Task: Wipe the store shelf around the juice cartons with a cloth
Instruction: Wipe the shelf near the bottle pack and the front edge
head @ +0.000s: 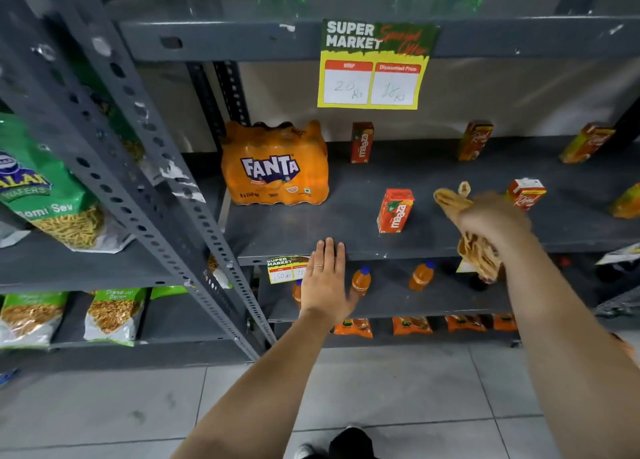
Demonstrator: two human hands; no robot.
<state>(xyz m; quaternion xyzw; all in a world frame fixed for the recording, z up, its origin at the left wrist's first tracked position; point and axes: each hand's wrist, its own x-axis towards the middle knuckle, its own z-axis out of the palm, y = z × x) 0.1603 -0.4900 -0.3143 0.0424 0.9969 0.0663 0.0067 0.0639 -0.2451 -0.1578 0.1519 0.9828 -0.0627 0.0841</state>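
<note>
Shelf [311, 226]: left hand [325, 278] flat, fingers spread, on front edge; right hand [491, 223] clutching cloth [450, 198] beside Maaza carton [394, 210].

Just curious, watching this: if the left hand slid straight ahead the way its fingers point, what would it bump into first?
Probably nothing soon. The left hand points over bare shelf, between the Fanta pack and the front Maaza carton. The rear Maaza carton seems nearest that line, though depth is unclear.
</note>
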